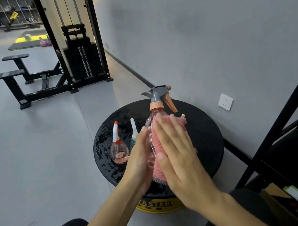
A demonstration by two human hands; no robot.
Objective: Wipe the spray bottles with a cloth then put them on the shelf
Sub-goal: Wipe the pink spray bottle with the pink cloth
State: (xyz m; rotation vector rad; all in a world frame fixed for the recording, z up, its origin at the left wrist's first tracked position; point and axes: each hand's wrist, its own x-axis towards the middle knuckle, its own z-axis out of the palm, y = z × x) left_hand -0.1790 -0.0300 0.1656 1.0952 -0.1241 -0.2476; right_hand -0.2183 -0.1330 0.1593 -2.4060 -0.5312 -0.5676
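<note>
I hold a clear pink spray bottle [156, 111] with a grey head and orange trigger upright above a round black stool top [203, 135]. My left hand [141, 159] grips the bottle's left side. My right hand [176, 149] presses a pink cloth [155, 147] flat against the bottle's right side, fingers straight. On the wet stool top stand a small pink spray bottle [119, 149] with a white and orange nozzle and a green bottle [134, 137], partly hidden behind my left hand.
A black shelf frame [289, 107] rises at the right, with a cardboard box [283, 202] at its foot. A wall socket [225, 102] sits on the grey wall. A black weight machine [82, 61] stands on the grey floor beyond the stool.
</note>
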